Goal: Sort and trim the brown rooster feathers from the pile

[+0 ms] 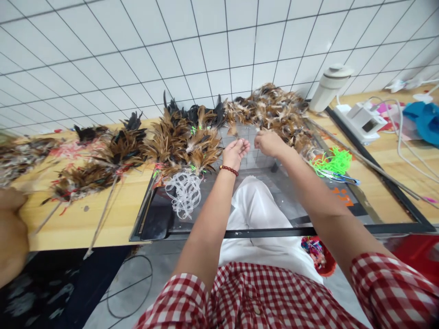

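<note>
Where the floor shows below the table (394,160), I see a red basket (331,265) of multicoloured scraps, partly covered by my right forearm and white trousers. A lidded white bottle (324,91) leans in view by the wall; its contents are hidden. My left hand (236,150) has its fingers curled closed, my right hand (269,142) its fingers drawn together; I can't tell whether either pinches anything. A small brown feather (232,130) shows just beyond my left fingertips, between the feather bunches (187,141) and the loose feather heap (274,107). Another person's hand (12,228) is cut off at the left edge. Bare glass (254,160) lies between and below my hands, bounded in front by the black frame (267,232).
</note>
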The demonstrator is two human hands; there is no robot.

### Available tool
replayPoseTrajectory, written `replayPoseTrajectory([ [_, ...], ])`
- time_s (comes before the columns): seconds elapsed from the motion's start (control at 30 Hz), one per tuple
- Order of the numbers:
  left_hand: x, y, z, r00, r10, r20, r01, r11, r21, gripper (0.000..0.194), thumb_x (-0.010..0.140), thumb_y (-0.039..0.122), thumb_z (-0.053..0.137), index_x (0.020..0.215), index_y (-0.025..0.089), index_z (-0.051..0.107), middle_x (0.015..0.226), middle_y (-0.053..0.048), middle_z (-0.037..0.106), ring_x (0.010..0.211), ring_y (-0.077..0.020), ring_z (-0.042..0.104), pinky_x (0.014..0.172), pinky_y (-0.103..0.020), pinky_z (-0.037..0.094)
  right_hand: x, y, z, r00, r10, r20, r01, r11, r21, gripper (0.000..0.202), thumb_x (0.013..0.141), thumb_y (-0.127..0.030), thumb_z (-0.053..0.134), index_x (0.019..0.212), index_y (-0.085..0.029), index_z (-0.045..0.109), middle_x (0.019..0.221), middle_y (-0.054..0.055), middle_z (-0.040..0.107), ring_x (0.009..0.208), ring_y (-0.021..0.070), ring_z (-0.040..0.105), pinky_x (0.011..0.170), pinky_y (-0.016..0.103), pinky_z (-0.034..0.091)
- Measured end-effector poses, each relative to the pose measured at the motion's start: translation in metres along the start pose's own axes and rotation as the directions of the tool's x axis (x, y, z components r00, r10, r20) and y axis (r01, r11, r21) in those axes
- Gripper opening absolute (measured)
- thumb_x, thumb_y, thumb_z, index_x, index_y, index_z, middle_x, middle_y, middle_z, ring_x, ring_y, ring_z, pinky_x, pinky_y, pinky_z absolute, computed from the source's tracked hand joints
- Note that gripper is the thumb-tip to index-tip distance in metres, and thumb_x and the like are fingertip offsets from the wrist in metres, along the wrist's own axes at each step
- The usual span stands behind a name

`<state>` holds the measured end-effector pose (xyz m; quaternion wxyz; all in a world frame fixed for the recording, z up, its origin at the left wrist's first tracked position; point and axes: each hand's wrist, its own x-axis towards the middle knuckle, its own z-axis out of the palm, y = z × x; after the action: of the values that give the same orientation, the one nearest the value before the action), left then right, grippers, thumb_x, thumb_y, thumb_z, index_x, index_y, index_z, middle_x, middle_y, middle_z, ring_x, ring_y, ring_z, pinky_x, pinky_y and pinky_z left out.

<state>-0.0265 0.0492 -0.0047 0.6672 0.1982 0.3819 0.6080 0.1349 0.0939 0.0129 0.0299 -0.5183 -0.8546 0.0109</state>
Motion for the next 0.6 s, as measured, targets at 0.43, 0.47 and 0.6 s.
replayPoseTrajectory([
  [0.43, -0.001, -0.002, 0.005, 0.999, -0.022, -0.036, 0.024, 0.998, 0.061, 0.023, 0.096, 0.006, 0.062, 0.075, 0.011, 0.067, 0.065, -0.001, 0.073, 0.062, -0.0094, 0.071, 0.095, -0.034, 0.060, -0.004, -0.016, -0.021, 0.977, -0.128, -0.170, 0.158, 0.972, 0.176, 0.032, 0.095, -0.017, 0.051, 0.109, -0.014, 0.079, 0.115, 0.015, 0.079, 0.110, 0.0286, 0.072, 0.089, 0.034, 0.048],
  [0.47, -0.001, -0.002, 0.005, 0.999, -0.031, -0.035, 0.034, 0.996, 0.079, 0.022, 0.096, 0.006, 0.062, 0.075, 0.011, 0.067, 0.065, -0.001, 0.073, 0.061, -0.0094, 0.071, 0.091, -0.032, 0.060, -0.004, -0.016, -0.020, 0.974, -0.130, -0.185, 0.165, 0.969, 0.186, 0.032, 0.094, -0.017, 0.051, 0.109, -0.014, 0.079, 0.113, 0.014, 0.080, 0.108, 0.0281, 0.072, 0.089, 0.034, 0.048],
  [0.6, -0.003, -0.002, 0.006, 0.998, -0.053, -0.017, 0.055, 0.986, 0.155, 0.024, 0.096, 0.004, 0.063, 0.073, 0.010, 0.068, 0.060, -0.001, 0.071, 0.055, -0.0082, 0.067, 0.071, -0.025, 0.055, -0.004, -0.017, -0.019, 0.971, -0.094, -0.219, 0.139, 0.970, 0.198, 0.031, 0.093, -0.017, 0.053, 0.111, -0.017, 0.078, 0.108, 0.011, 0.082, 0.101, 0.0265, 0.073, 0.084, 0.032, 0.047],
])
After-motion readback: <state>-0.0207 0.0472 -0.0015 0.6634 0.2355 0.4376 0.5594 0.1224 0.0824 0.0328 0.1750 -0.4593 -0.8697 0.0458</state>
